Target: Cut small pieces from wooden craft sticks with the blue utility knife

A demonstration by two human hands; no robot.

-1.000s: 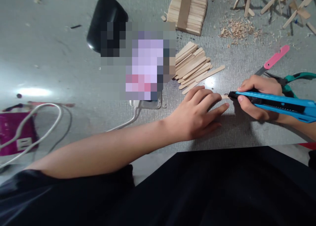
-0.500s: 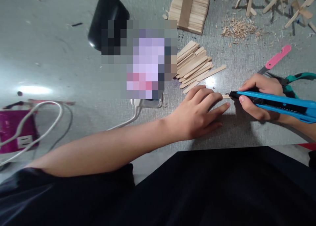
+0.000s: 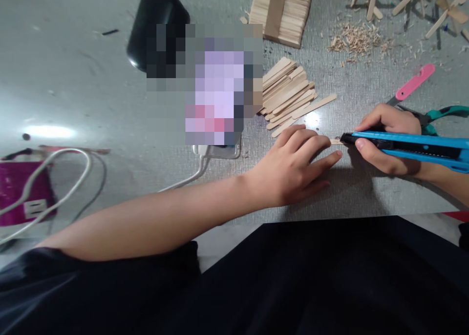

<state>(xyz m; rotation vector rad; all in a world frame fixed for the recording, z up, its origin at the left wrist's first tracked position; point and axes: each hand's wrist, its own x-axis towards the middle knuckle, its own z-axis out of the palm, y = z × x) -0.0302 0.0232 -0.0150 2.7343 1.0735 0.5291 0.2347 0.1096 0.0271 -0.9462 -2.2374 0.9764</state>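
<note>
My left hand (image 3: pixel 296 165) lies on the grey table with its fingers pressed down on a small wooden stick (image 3: pixel 335 141), of which only the tip shows. My right hand (image 3: pixel 388 142) grips a blue utility knife (image 3: pixel 410 147), whose black nose meets the tip of that stick. A loose heap of flat wooden sticks (image 3: pixel 287 95) lies just beyond my left hand.
A banded bundle of sticks (image 3: pixel 280 12) and wood shavings (image 3: pixel 357 39) lie at the back. A pink-handled tool (image 3: pixel 412 85) and teal-handled pliers (image 3: pixel 441 114) rest behind my right hand. A black object (image 3: pixel 150 17), white cable (image 3: pixel 54 188) and magenta box (image 3: pixel 18 191) are on the left.
Both hands stay in place on the stick; the view has shifted slightly. Nothing else has visibly changed.
</note>
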